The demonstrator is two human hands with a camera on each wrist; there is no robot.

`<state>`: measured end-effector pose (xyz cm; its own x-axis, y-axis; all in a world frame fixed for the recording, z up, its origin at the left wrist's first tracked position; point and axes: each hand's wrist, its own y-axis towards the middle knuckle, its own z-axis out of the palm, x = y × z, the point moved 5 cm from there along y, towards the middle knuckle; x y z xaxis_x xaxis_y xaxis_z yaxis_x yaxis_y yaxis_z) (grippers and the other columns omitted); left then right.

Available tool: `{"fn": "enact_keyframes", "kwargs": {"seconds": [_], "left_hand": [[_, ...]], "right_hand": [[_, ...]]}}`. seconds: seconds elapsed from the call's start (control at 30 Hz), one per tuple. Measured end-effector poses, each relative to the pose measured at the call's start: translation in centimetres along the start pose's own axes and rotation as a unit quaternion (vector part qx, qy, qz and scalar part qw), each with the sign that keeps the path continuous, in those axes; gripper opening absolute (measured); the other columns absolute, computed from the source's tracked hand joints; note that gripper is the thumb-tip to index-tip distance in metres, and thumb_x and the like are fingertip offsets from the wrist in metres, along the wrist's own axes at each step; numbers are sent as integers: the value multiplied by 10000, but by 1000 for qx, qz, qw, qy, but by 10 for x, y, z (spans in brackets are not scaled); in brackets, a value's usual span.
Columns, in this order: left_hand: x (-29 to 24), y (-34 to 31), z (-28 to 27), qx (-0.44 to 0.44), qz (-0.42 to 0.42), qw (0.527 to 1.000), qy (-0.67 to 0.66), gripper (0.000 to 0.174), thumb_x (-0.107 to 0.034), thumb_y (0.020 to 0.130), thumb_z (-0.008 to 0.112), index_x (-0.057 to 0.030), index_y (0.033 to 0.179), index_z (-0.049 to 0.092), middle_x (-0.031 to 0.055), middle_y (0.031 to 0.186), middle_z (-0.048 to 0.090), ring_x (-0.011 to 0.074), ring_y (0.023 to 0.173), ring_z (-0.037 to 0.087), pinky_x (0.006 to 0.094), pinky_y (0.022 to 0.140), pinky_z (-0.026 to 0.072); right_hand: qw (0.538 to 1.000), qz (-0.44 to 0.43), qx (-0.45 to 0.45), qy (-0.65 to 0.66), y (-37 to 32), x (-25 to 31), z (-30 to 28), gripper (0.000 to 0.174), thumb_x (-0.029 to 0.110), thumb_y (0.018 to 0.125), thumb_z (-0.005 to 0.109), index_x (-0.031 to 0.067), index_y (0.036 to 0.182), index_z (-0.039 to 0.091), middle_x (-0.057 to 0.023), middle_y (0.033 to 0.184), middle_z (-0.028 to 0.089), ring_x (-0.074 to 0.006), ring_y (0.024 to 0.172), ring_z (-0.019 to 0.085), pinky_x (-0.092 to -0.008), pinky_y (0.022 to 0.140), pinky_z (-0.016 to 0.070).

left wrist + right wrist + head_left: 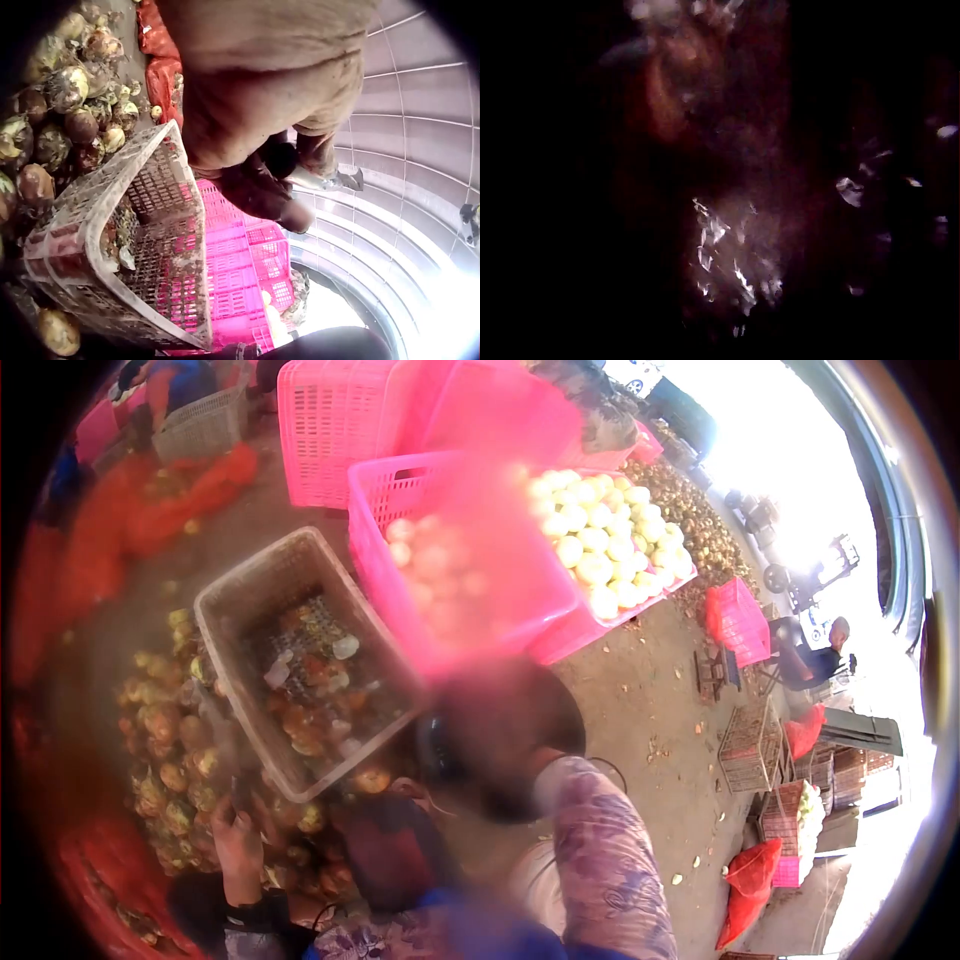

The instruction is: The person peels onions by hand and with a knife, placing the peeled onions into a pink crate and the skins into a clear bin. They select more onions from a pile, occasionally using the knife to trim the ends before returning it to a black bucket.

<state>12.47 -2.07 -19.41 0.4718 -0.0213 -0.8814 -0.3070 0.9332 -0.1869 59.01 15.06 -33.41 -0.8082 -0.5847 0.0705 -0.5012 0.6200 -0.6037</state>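
Note:
My left hand [238,848] is beside the onion pile [170,760], below the dirty pale crate [322,775]. In the left wrist view the left hand [270,90] has its fingers curled round a small tool [319,180] with a metal end, above and beside the crate [94,232]. My right hand [548,765], at the end of a patterned sleeve, reaches into a dark round container [567,710]; its fingers are hidden. The right wrist view is very dark, with only a few bright scraps [742,281] showing.
Pink crates [375,510] stand beyond the pale crate, with peeled onions [595,540] in some. More onions lie on the floor behind. Red net sacks [750,880] and stacked crates [752,745] stand at the right. A seated person [808,665] is at the far right.

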Motion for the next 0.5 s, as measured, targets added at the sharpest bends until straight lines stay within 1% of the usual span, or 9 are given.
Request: {"fn": "enact_keyframes", "kwargs": {"seconds": [0.07,0.13,0.2,0.27,0.3,0.33,0.4,0.47,0.5], "left_hand": [[2,0,-1,-5,0,1000,-15,536,-379,772,836,-5,1076,601,66,805,628,161,600,588,274,518,470],[9,1,-4,24,-2,999,-30,518,-372,776,834,-11,1070,608,66,852,639,150,654,607,273,529,479],[12,1,-4,-25,46,996,-66,487,-355,786,829,-15,1065,618,68,865,651,148,668,619,273,545,497],[1,-3,4,-15,48,996,-73,453,-329,801,820,-21,1070,628,67,857,663,150,651,625,272,555,514],[5,-3,-2,-3,39,997,-70,444,-324,809,815,-24,1077,629,63,853,664,149,644,624,268,548,513],[7,-2,-3,10,28,997,-65,435,-318,816,811,-27,1085,631,60,850,666,148,638,622,265,541,512],[6,-4,0,34,42,996,-69,424,-317,831,799,-33,1095,629,52,858,663,148,647,621,258,517,496],[2,-7,-2,23,71,994,-76,416,-302,846,786,-32,1116,621,53,861,661,150,631,612,258,504,486],[3,-9,-6,17,41,994,-98,415,-281,857,776,-29,1142,612,62,888,662,158,654,613,266,533,491]], "right_hand": [[1000,-8,18,23,-21,15,-44,479,251,821,662,13,1235,618,-181,1150,678,-313,1017,661,-497,872,514],[997,-5,34,67,-37,28,-94,504,267,825,668,17,1257,593,-177,1135,671,-303,988,661,-476,852,523],[984,-10,64,166,-53,37,-128,559,298,833,681,25,1301,544,-169,1106,658,-283,930,661,-433,811,542],[958,-18,86,272,-66,49,-145,618,329,841,693,33,1345,494,-161,1076,645,-263,872,661,-390,771,561],[937,-11,71,342,-67,47,-147,679,334,780,733,22,1335,496,-149,1056,638,-255,812,669,-352,667,589],[938,-3,65,342,-67,42,-139,679,334,780,733,22,1335,496,-149,1056,638,-255,812,669,-352,667,589],[861,-16,-60,505,-72,36,-133,645,314,801,715,16,1331,498,-148,1035,640,-239,816,670,-323,637,595],[894,58,-139,423,-133,77,-170,358,199,882,645,77,1219,636,-139,1214,624,-285,1141,586,-403,1020,426],[787,19,-158,596,-106,49,-128,434,229,900,620,18,1273,549,-151,1168,622,-274,1009,631,-371,831,515]]}}
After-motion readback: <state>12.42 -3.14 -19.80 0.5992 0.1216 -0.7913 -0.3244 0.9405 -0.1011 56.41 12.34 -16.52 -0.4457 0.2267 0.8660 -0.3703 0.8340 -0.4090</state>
